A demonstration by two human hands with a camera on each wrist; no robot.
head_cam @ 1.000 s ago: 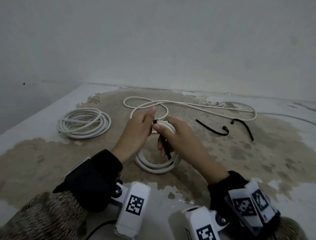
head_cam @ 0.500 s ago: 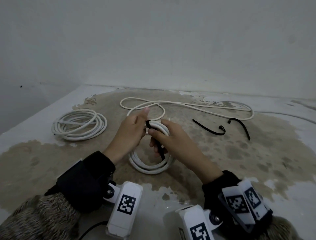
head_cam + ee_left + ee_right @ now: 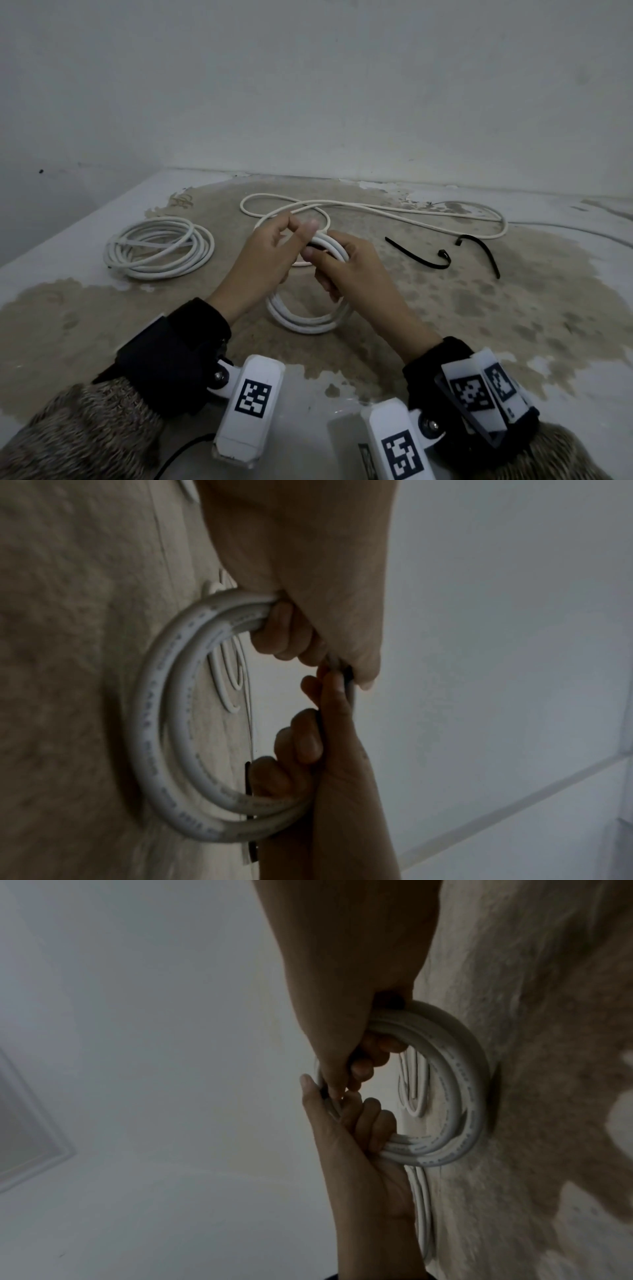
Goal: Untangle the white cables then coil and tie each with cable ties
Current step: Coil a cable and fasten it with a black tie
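Observation:
A white cable coil [image 3: 308,323] stands upright on the table between both hands. My left hand [image 3: 301,233] grips its top left, fingers curled round the strands [image 3: 274,626], thumb on top. My right hand [image 3: 318,263] grips the top right and pinches a black cable tie [image 3: 313,244] against the coil. The tie's tail [image 3: 249,777] runs down behind the right fingers. Most of the tie is hidden. A coil tied with a white tie [image 3: 159,251] lies at the left. A loose white cable [image 3: 376,212] lies at the back.
Two spare black cable ties [image 3: 418,257] [image 3: 479,250] lie to the right of the hands. The table [image 3: 513,325] is stained and ends at a wall close behind. Its left edge runs diagonally past the tied coil.
The black tie's tail, which lay over my right fingers, has slipped out of sight in the head view. My left thumb has closed over the coil's top, next to the right thumb.

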